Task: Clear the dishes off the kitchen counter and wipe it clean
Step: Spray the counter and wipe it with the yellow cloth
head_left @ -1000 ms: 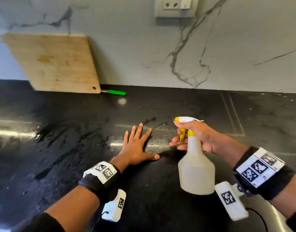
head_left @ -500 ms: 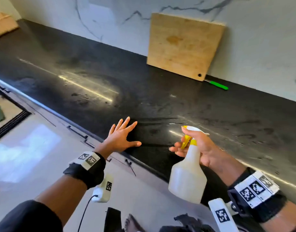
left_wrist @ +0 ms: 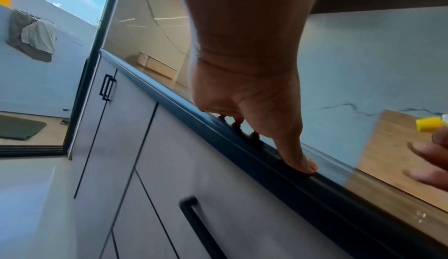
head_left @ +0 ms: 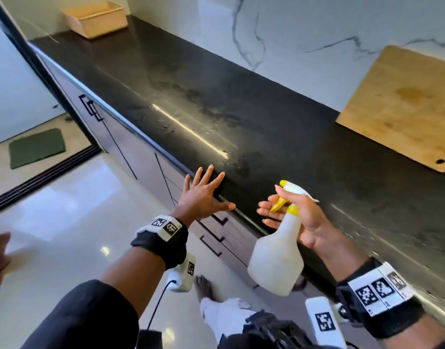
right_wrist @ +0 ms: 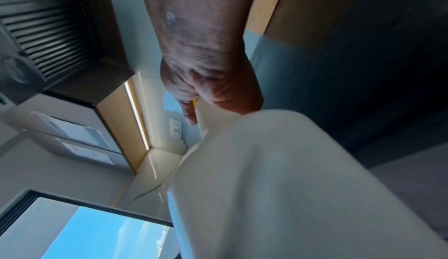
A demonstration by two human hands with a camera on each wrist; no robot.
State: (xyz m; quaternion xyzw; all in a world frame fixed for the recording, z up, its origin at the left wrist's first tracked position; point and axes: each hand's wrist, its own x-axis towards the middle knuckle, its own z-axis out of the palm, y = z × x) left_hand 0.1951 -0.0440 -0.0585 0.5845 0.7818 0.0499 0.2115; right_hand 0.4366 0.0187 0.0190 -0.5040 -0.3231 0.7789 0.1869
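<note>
Head view: our left hand [head_left: 203, 195], fingers spread flat, now touches the front edge of the black surface [head_left: 254, 117], nearer that edge than a moment ago. Our right hand [head_left: 304, 217] still grips the spray bottle [head_left: 277, 260] by its neck above the edge. A board [head_left: 402, 107] leans on the wall, further right than before.

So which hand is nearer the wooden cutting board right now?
Right. The right hand holds the spray bottle over the counter's front edge, below the cutting board; the left hand rests on that edge farther left.
</note>
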